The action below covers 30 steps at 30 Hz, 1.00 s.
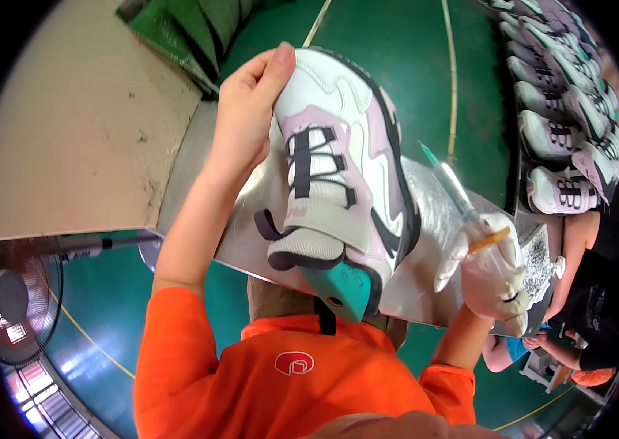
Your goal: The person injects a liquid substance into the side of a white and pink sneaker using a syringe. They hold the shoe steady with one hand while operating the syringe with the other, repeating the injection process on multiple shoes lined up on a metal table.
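Observation:
My bare left hand grips a white and lilac sneaker at its toe, thumb on top of the upper. The sneaker points away from me, tilted, with black straps over the tongue and a dark sole edge on its right. A teal shoe last sticks out of its opening. To the right, my white-gloved right hand is closed around a clear syringe with a teal needle tip. That tip stands apart from the sneaker. A short orange-yellow stick crosses the gloved fingers.
Under the sneaker is a shiny metal worktop. Similar sneakers stand in rows at right, near a co-worker's arm. A beige panel and green folded material lie at left, above a fan.

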{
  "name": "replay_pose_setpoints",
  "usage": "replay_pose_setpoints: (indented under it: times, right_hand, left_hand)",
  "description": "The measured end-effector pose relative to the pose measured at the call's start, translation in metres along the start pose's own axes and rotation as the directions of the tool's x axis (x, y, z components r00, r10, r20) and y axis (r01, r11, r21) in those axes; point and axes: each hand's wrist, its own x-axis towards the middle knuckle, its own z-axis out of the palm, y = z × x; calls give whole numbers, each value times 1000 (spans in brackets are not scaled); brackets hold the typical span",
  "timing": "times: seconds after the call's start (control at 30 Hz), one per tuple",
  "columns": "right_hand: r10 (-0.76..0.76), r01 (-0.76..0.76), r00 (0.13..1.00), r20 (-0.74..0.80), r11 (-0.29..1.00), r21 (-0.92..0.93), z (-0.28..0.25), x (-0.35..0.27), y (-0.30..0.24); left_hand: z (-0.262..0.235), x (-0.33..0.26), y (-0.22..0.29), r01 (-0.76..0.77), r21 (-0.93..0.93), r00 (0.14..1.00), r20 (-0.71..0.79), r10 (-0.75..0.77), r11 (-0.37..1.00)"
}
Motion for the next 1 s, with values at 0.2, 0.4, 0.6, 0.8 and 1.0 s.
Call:
replay_pose_setpoints:
  times: [0.2, 0.4, 0.6, 0.8, 1.0]
  right_hand:
    - [-431, 145, 811, -396, 804, -577, -17, -72, 14]
    - [-509, -446, 493, -705, 548, -708, -27, -136, 40]
    - [-632, -433, 422, -650, 489, -757, -39, -149, 62]
    - [-638, -439, 423, -643, 477, -762, -43, -161, 70]
    - [-685, -457, 438, -582, 388, -800, -41, -150, 55]
  left_hand:
    - [88, 41, 22, -85, 291, 961, 278, 1, 953]
    - [197, 191, 6, -576, 467, 817, 365, 447, 671]
    - [198, 352, -140, -73, 252, 861, -473, 189, 965]
    - [274, 275, -183, -40, 972, 952, 108, -288, 233]
    - [383, 124, -127, 516, 562, 211, 649, -731, 647]
